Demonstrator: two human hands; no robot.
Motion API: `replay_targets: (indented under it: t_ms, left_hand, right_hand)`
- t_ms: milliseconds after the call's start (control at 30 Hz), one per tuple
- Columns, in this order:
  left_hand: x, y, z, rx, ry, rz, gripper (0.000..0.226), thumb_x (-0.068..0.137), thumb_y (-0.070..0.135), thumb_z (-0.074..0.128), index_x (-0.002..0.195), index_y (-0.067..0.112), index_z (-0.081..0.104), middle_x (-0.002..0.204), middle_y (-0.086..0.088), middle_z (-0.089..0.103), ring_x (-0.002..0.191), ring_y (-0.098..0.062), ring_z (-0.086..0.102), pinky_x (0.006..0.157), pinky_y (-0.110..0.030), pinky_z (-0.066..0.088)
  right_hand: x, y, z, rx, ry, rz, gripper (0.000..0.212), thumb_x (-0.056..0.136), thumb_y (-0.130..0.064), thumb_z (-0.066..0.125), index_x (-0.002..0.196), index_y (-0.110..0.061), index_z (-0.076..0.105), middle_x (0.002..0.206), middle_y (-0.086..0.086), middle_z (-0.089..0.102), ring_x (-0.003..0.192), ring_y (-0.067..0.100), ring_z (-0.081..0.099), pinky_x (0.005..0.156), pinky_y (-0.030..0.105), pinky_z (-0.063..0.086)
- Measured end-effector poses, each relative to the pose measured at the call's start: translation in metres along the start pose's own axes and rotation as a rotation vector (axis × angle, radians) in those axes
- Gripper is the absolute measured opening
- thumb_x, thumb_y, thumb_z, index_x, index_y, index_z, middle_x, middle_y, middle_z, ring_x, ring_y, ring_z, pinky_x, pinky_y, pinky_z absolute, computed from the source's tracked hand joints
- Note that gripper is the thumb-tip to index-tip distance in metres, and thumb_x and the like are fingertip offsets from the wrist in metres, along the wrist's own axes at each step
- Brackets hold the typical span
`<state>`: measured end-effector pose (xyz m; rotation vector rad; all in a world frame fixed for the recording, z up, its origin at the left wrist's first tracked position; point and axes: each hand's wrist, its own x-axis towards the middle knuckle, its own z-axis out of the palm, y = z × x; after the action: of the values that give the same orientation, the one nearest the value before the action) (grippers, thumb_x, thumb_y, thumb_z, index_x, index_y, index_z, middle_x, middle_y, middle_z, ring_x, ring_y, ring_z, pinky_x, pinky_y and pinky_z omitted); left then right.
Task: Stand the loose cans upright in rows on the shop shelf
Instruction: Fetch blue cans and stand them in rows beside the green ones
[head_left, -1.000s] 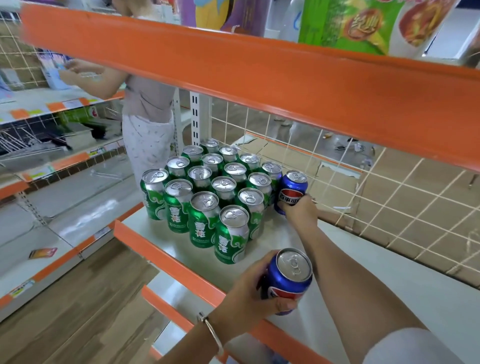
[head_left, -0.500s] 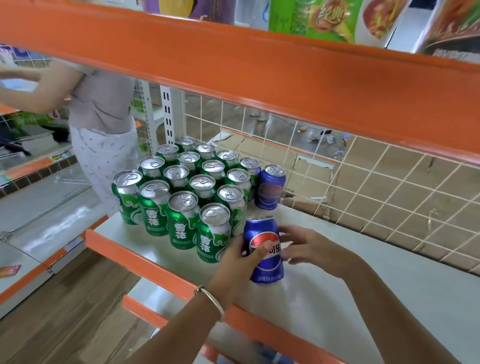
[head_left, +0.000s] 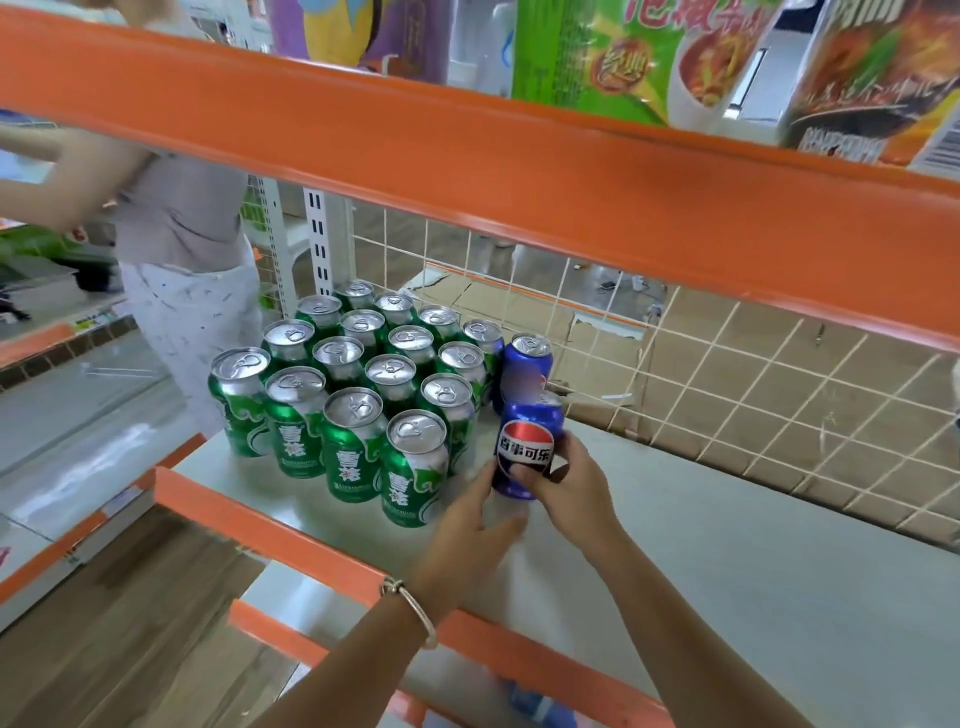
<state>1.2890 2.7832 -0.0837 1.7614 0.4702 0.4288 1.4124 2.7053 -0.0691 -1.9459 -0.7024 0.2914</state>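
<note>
both hands close on one blue can (head_left: 524, 449): the left hand (head_left: 475, 519), a bracelet (head_left: 415, 608) on its wrist, curls round the can's lower left side, and the right hand (head_left: 569, 480) pinches it from the right with the thumb across the label. the can stands upright on the white shelf (head_left: 727, 571), just right of the block of green cans (head_left: 358, 405) and directly in front of the rear blue can (head_left: 525, 364); whether the two blue cans touch i cannot tell, since motion blur smears the top of the held one.

to do this step well, i judge it best to keep the base flat and slide it back until it meets the rear blue can, in line with the green row beside it, then let go without twisting it.

half a second ago the can sat nearer the orange lip (head_left: 311, 545), level with the front green can, held by the left hand alone while the right hand hovered open beside it. now it has gone deeper and both hands grip it.
</note>
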Motion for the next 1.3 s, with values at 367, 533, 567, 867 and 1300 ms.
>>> replay_targets:
  t_ms: [367, 533, 567, 867, 1300]
  left_hand:
    - [-0.009, -0.018, -0.014, 0.005, 0.020, -0.196, 0.065, 0.091, 0.002, 0.056, 0.148, 0.006, 0.025, 0.150, -0.010, 0.034, 0.138, -0.021, 0.037, 0.095, -0.011, 0.033]
    - [-0.012, -0.017, -0.012, 0.038, 0.021, -0.180, 0.065, 0.081, 0.024, 0.059, 0.141, 0.007, 0.041, 0.124, 0.002, 0.047, 0.116, -0.006, 0.045, 0.094, -0.015, 0.036]
    - [-0.012, -0.018, -0.012, 0.032, 0.021, -0.186, 0.059, 0.084, 0.019, 0.061, 0.139, 0.007, 0.043, 0.122, 0.003, 0.048, 0.115, -0.005, 0.046, 0.094, -0.015, 0.036]
    - [0.000, 0.002, 0.024, -0.023, -0.024, -0.176, 0.051, 0.090, 0.017, 0.062, 0.138, 0.011, 0.046, 0.126, -0.002, 0.055, 0.107, -0.009, 0.053, 0.072, -0.003, 0.044]
    - [-0.051, 0.095, 0.240, -0.154, -0.420, -0.115, 0.055, 0.085, 0.026, 0.069, 0.133, 0.007, 0.050, 0.128, -0.012, 0.059, 0.114, -0.021, 0.058, 0.102, -0.040, 0.046]
  right_hand:
    - [0.034, -0.007, 0.041, 0.067, 0.138, -0.055, 0.068, 0.075, -0.009, 0.076, 0.135, -0.017, 0.044, 0.126, -0.002, 0.059, 0.111, 0.015, 0.055, 0.087, 0.024, 0.039]
    - [0.037, -0.007, 0.041, 0.071, 0.112, -0.045, 0.066, 0.077, -0.006, 0.074, 0.135, -0.018, 0.044, 0.127, 0.002, 0.060, 0.112, 0.016, 0.056, 0.087, 0.023, 0.039]
    - [0.036, -0.008, 0.041, 0.071, 0.104, -0.041, 0.067, 0.077, -0.005, 0.074, 0.136, -0.018, 0.043, 0.126, 0.001, 0.060, 0.111, 0.013, 0.055, 0.087, 0.023, 0.039]
    - [0.002, 0.008, 0.002, -0.012, 0.229, 0.122, 0.068, 0.089, -0.018, 0.062, 0.147, -0.015, 0.027, 0.142, 0.009, 0.037, 0.083, 0.009, 0.058, 0.079, 0.017, 0.040]
    - [-0.178, 0.066, -0.216, -0.024, 0.629, 0.369, 0.056, 0.091, -0.022, 0.061, 0.141, -0.016, 0.038, 0.135, 0.003, 0.038, 0.088, 0.008, 0.054, 0.085, 0.020, 0.043]
